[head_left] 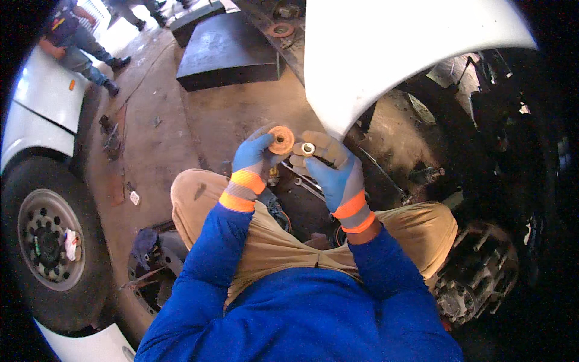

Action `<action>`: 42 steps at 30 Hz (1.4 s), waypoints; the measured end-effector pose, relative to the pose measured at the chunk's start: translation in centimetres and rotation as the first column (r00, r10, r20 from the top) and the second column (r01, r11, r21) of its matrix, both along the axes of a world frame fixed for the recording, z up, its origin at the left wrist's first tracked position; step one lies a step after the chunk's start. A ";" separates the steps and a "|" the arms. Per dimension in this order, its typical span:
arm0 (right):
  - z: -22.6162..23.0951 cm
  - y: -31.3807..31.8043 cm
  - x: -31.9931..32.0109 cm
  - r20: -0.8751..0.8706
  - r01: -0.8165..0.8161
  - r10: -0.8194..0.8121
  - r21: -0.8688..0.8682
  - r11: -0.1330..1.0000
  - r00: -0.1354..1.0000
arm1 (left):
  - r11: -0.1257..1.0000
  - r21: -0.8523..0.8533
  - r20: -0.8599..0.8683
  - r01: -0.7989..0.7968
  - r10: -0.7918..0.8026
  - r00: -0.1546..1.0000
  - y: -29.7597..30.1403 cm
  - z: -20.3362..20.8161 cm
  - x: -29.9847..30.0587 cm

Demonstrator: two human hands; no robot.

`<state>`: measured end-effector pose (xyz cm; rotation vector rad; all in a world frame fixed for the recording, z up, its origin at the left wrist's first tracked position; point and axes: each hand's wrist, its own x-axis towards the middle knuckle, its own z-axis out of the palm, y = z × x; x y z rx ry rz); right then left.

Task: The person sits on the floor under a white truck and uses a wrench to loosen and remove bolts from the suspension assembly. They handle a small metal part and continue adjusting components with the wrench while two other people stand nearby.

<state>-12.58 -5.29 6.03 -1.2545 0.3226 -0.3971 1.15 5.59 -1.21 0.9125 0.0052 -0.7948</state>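
Observation:
My left hand (256, 152), in a blue and grey glove with an orange cuff, grips a round orange-brown disc (281, 140) with a small dark hole at its centre. Close beside it, my right hand (332, 166), gloved the same way, pinches a small pale metal ring (308, 149) between thumb and fingers. The disc and the ring are held a short gap apart, above the ground in front of my bent knees. Below the hands lie a few wrenches (309, 188), partly hidden by my right hand and wrist.
A white vehicle panel (368, 54) with a wheel arch rises ahead on the right. A large tyre (60, 241) stands at the left. Near my right knee is a greasy ribbed hub (476, 271). A dark metal block (229, 48) lies ahead; people (90, 48) stand at the far left.

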 end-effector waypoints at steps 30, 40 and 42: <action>-6.5 -2.5 0.0 -0.062 0.012 0.014 0.400 0.916 0.998 | 0.960 -0.201 -0.223 0.194 -0.238 0.945 0.2 -0.3 -0.2; -8.4 -1.2 -2.0 0.258 -0.044 -0.214 0.727 0.685 0.942 | 0.984 0.169 0.435 0.062 -0.131 0.891 -3.4 3.2 -6.8; -8.0 -1.8 -2.1 0.378 -0.139 -0.255 0.758 0.638 0.890 | 0.961 0.276 0.576 -0.031 -0.139 0.806 -4.5 5.8 -8.6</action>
